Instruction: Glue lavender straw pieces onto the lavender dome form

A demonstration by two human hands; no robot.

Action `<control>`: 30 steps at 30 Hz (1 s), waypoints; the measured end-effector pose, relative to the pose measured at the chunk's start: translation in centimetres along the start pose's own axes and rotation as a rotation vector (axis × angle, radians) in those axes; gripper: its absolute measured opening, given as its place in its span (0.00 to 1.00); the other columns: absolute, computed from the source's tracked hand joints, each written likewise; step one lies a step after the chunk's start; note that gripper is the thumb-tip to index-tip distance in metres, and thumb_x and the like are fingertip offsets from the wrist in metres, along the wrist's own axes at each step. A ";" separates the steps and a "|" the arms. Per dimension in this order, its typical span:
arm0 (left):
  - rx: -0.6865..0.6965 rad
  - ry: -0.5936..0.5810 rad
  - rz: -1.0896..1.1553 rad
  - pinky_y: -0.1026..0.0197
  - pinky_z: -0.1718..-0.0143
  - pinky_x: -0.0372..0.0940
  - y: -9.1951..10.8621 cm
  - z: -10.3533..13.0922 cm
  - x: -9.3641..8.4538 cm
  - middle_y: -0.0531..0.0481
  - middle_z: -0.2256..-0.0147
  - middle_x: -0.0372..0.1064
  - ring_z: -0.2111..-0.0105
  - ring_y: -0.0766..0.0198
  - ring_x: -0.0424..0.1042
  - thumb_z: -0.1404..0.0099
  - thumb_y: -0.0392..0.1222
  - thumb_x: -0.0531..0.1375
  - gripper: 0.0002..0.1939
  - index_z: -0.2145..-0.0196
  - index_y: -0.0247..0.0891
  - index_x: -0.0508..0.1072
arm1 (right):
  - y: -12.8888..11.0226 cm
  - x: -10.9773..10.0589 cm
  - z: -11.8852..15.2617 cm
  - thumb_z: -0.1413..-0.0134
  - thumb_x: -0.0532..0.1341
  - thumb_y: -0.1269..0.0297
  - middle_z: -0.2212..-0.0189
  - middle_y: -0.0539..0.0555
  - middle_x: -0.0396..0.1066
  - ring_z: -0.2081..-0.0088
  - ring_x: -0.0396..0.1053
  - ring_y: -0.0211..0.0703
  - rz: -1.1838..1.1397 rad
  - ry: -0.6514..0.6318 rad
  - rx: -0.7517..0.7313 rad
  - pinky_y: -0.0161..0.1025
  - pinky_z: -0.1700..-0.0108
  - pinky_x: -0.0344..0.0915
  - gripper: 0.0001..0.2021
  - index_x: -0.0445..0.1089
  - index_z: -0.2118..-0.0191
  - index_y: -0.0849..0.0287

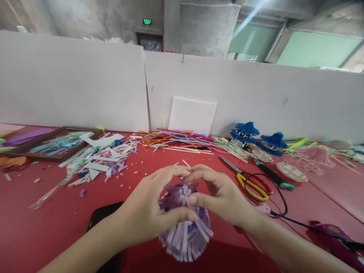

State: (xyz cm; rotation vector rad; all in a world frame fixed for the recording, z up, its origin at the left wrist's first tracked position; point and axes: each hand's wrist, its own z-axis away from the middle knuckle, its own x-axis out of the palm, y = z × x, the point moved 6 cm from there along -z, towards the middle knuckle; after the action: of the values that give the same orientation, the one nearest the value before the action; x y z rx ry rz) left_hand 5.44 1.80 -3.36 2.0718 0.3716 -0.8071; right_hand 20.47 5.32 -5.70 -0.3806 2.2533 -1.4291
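A purple craft piece made of fuzzy chenille stems [182, 242] sits on the red table right in front of me. Its lower tier fans out in pale lilac strips, with a smaller darker tier above. My left hand [149, 206] curves around the upper tier from the left, its thumb lying across the front. From the right, my right hand [218, 189] bends over the same tier, thumb tip against the strips near the peak. The fingertips of both hands meet behind the top. The palms and the far side of the piece are partly hidden.
Scissors [253, 186] and a green-and-black handled tool [274, 176] lie right, near a purple corded device [332, 237]. Blue tiered pieces [244, 132] stand behind. Chenille stems [176, 138] lie at the back, white scraps [99, 163] left. A black flat object [99, 214] sits beside my left forearm.
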 end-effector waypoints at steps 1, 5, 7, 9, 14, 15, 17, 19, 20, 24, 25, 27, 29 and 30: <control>-0.011 0.010 -0.014 0.55 0.47 0.67 -0.1 0.1 0.2 0.47 0.47 0.72 0.47 0.54 0.72 0.43 0.53 0.70 0.30 0.47 0.45 0.64 | -0.2 0.0 0.0 0.49 0.70 0.59 0.59 0.51 0.73 0.54 0.70 0.42 0.019 0.014 -0.022 0.43 0.47 0.65 0.10 0.75 0.60 0.51; -0.074 0.031 -0.008 0.59 0.54 0.71 -0.4 0.3 0.6 0.50 0.52 0.73 0.51 0.58 0.74 0.40 0.46 0.67 0.23 0.49 0.47 0.64 | -1.6 -0.3 0.3 0.48 0.70 0.63 0.63 0.50 0.72 0.59 0.70 0.39 0.115 0.074 -0.115 0.38 0.55 0.67 0.07 0.76 0.62 0.52; -0.101 0.013 0.037 0.62 0.56 0.71 -0.4 0.4 0.7 0.53 0.53 0.74 0.53 0.60 0.75 0.40 0.44 0.67 0.23 0.49 0.48 0.64 | -2.2 -0.4 0.4 0.46 0.68 0.63 0.64 0.51 0.72 0.59 0.70 0.39 0.156 0.074 -0.139 0.38 0.55 0.67 0.05 0.77 0.62 0.52; -0.101 -0.019 0.083 0.63 0.55 0.71 -0.3 0.4 0.8 0.54 0.53 0.74 0.52 0.61 0.75 0.40 0.42 0.68 0.24 0.49 0.50 0.64 | -2.5 -0.4 0.5 0.42 0.66 0.63 0.64 0.51 0.72 0.59 0.71 0.40 0.190 0.053 -0.150 0.38 0.56 0.67 0.03 0.77 0.62 0.52; -0.112 -0.098 0.173 0.63 0.50 0.69 -1.0 0.5 0.3 0.54 0.53 0.76 0.52 0.62 0.76 0.42 0.43 0.70 0.28 0.46 0.50 0.65 | -2.7 -0.6 0.5 0.34 0.57 0.62 0.66 0.51 0.69 0.62 0.68 0.37 0.222 0.006 -0.121 0.36 0.59 0.65 0.09 0.72 0.64 0.56; -0.110 -0.111 0.189 0.63 0.50 0.69 -1.2 0.5 0.1 0.53 0.53 0.76 0.52 0.62 0.76 0.42 0.43 0.70 0.29 0.45 0.50 0.64 | -2.6 -0.7 0.5 0.32 0.55 0.61 0.67 0.51 0.68 0.64 0.67 0.37 0.220 0.005 -0.116 0.36 0.61 0.64 0.11 0.70 0.65 0.56; -0.096 -0.128 0.192 0.63 0.51 0.69 -1.5 0.3 -0.3 0.53 0.54 0.77 0.54 0.62 0.77 0.42 0.43 0.70 0.30 0.44 0.50 0.65 | -2.6 -0.9 0.5 0.31 0.51 0.59 0.70 0.49 0.65 0.67 0.64 0.36 0.221 0.017 -0.115 0.35 0.63 0.62 0.14 0.65 0.68 0.57; -0.068 -0.121 0.160 0.63 0.51 0.70 -1.6 0.1 -0.9 0.53 0.55 0.78 0.55 0.61 0.77 0.42 0.44 0.70 0.27 0.46 0.50 0.68 | -2.5 -1.2 0.3 0.31 0.50 0.59 0.72 0.48 0.64 0.70 0.62 0.35 0.225 0.045 -0.112 0.33 0.66 0.61 0.15 0.63 0.70 0.57; -0.048 -0.112 0.142 0.62 0.51 0.70 -1.6 0.0 -1.2 0.53 0.56 0.78 0.55 0.61 0.77 0.42 0.45 0.70 0.25 0.48 0.50 0.70 | -2.5 -1.4 0.2 0.31 0.51 0.59 0.73 0.48 0.64 0.71 0.62 0.34 0.226 0.062 -0.107 0.33 0.67 0.60 0.15 0.63 0.70 0.57; 0.004 -0.090 0.150 0.56 0.46 0.68 -1.7 -0.2 -1.9 0.49 0.57 0.79 0.51 0.56 0.76 0.39 0.47 0.67 0.23 0.47 0.48 0.70 | -2.3 -2.0 -0.1 0.39 0.60 0.60 0.74 0.48 0.67 0.72 0.64 0.35 0.183 0.133 -0.060 0.33 0.68 0.62 0.11 0.67 0.72 0.57; -0.001 -0.082 0.170 0.54 0.46 0.67 -1.8 -0.3 -1.9 0.48 0.57 0.79 0.51 0.55 0.76 0.38 0.47 0.67 0.24 0.46 0.47 0.69 | -2.2 -2.1 -0.2 0.41 0.63 0.60 0.75 0.48 0.68 0.72 0.64 0.36 0.164 0.146 -0.043 0.33 0.68 0.63 0.10 0.68 0.72 0.57; -0.023 -0.078 0.222 0.53 0.47 0.68 -2.2 -0.2 -1.7 0.45 0.56 0.79 0.51 0.54 0.76 0.36 0.47 0.65 0.25 0.43 0.45 0.65 | -2.0 -2.2 -0.3 0.45 0.66 0.59 0.75 0.48 0.68 0.72 0.65 0.36 0.146 0.154 -0.001 0.34 0.68 0.64 0.10 0.68 0.73 0.57; -0.047 -0.086 0.293 0.54 0.50 0.70 -2.5 0.0 -1.3 0.43 0.54 0.78 0.53 0.55 0.77 0.32 0.47 0.60 0.23 0.41 0.44 0.62 | -1.6 -2.2 -0.3 0.45 0.66 0.57 0.75 0.48 0.68 0.73 0.65 0.36 0.158 0.141 0.042 0.34 0.68 0.64 0.11 0.69 0.73 0.57; -0.060 -0.083 0.328 0.54 0.51 0.70 -2.6 0.2 -1.1 0.42 0.53 0.77 0.52 0.55 0.76 0.29 0.48 0.57 0.22 0.41 0.44 0.61 | -1.5 -2.2 -0.3 0.43 0.64 0.55 0.75 0.49 0.68 0.73 0.64 0.37 0.174 0.126 0.060 0.34 0.69 0.64 0.13 0.69 0.72 0.57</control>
State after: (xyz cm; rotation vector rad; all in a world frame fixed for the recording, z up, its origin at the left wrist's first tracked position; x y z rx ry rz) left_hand 3.16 3.21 -4.27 1.9676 0.0073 -0.6718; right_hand 22.21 5.93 -3.78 -0.0747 2.2729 -1.4616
